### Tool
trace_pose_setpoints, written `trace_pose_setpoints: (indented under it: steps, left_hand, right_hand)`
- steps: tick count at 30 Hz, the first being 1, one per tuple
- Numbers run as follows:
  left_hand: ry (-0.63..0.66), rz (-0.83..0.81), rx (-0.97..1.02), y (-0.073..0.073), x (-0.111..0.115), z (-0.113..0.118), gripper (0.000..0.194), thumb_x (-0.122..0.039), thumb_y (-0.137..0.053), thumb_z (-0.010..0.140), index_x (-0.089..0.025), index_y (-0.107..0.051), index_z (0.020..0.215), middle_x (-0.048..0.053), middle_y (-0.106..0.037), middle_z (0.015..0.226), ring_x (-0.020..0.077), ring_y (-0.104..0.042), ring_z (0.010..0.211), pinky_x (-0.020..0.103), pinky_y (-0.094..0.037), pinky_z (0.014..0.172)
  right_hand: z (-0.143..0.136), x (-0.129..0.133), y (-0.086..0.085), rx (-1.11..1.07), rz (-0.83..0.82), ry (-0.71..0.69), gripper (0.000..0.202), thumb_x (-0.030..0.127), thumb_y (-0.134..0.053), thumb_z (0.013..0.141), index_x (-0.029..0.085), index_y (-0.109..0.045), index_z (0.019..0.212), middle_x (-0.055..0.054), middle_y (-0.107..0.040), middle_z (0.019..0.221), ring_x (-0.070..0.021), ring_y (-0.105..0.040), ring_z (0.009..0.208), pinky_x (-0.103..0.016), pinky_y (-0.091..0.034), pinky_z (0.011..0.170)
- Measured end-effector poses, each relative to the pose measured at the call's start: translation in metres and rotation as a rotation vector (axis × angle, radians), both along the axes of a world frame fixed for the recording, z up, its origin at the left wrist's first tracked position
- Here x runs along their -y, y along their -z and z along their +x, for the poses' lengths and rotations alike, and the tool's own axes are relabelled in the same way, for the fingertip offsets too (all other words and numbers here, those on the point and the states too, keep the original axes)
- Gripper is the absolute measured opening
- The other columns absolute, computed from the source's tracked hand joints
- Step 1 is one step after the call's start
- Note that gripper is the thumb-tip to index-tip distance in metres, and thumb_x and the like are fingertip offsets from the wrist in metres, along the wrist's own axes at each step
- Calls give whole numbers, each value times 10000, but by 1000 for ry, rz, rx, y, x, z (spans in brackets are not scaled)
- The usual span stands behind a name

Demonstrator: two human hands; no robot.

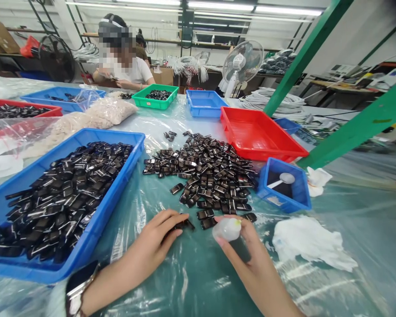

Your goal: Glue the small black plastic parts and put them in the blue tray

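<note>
My left hand point(160, 235) is closed on a small black plastic part point(185, 225), gripped between thumb and fingers just above the table. In my right hand point(251, 248) is a small translucent squeeze bottle point(227, 230) with a yellowish tip, pinched between thumb and fingers and tilted. What is inside the bottle cannot be made out. Beyond both hands spreads a loose pile of similar black parts point(204, 167), its nearest pieces lying close to the bottle. A large blue tray point(119, 200) heaped with such parts stands to the left.
A small blue bin point(284, 204) with a white spoon point(285, 178) stands right, near crumpled white tissue point(312, 240). Behind are a red tray point(260, 136), a blue tray point(206, 103) and a green tray point(155, 103). A green post point(306, 61) slants at right. A co-worker point(135, 70) sits opposite.
</note>
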State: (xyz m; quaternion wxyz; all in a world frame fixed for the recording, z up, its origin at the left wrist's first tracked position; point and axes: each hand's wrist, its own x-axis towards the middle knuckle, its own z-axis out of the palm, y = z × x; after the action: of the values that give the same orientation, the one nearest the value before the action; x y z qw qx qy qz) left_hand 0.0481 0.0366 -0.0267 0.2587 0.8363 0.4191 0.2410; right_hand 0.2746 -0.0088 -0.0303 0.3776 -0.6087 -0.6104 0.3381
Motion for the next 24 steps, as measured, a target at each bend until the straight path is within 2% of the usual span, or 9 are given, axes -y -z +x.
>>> trace_pose_setpoints:
  steps: [4,8,10,14,17,19,22,24]
  left_hand:
    - [-119,-34,100,-6,-2,3,88,-156,-536,937,-210,-478,977,17,-635,891,153,-662,783,242,-563,669]
    - [-136,15,72,-8,-2,0,181,-162,-601,904,-216,-437,853,-5,-624,800,156,-643,689,231,-536,577]
    - [-89,77,22,-6,-2,-4,139,-156,-608,901,-207,-485,939,7,-626,827,180,-633,712,262,-522,581]
    - [94,224,-118,-3,1,-11,158,-118,-521,945,-187,-523,1086,53,-647,934,232,-617,815,355,-515,679]
    - [158,305,-256,-4,6,-12,180,-47,-436,947,-115,-558,1061,108,-641,925,265,-599,782,398,-515,641]
    - [176,366,-335,-5,9,-10,236,17,-387,920,-71,-578,1028,145,-639,926,284,-596,774,426,-520,629]
    - [253,464,-424,-7,13,-7,323,68,-341,882,-60,-612,1001,172,-655,962,296,-604,809,445,-530,671]
    - [313,504,-465,-9,16,-6,333,68,-349,875,-70,-637,969,166,-671,940,286,-611,791,417,-536,658]
  right_hand:
    - [0,0,0,16,-8,-6,264,411,-485,918,290,-446,1149,-53,-642,1162,-214,-587,1130,-282,-551,783]
    - [-1,0,-3,13,-45,-14,277,411,-480,923,279,-441,1164,-67,-642,1182,-230,-584,1149,-275,-566,736]
    - [-1,0,-4,18,-54,-11,273,417,-477,922,281,-447,1157,-67,-647,1179,-236,-588,1144,-270,-570,702]
    - [-2,-1,-4,2,-64,2,286,436,-491,907,279,-459,1144,-70,-665,1146,-238,-619,1094,-257,-574,640]
    - [-1,0,-3,21,-29,-3,287,423,-503,902,265,-466,1138,-74,-674,1121,-230,-640,1050,-284,-576,716]
    - [-1,0,-2,34,-15,-7,293,416,-502,904,256,-465,1147,-81,-673,1114,-233,-645,1035,-288,-577,703]
    - [-2,0,-2,38,-7,-13,298,403,-502,909,250,-457,1161,-91,-666,1119,-244,-642,1040,-278,-576,639]
    - [-3,0,-2,49,3,-15,285,389,-502,914,252,-454,1159,-89,-662,1122,-245,-633,1058,-288,-576,670]
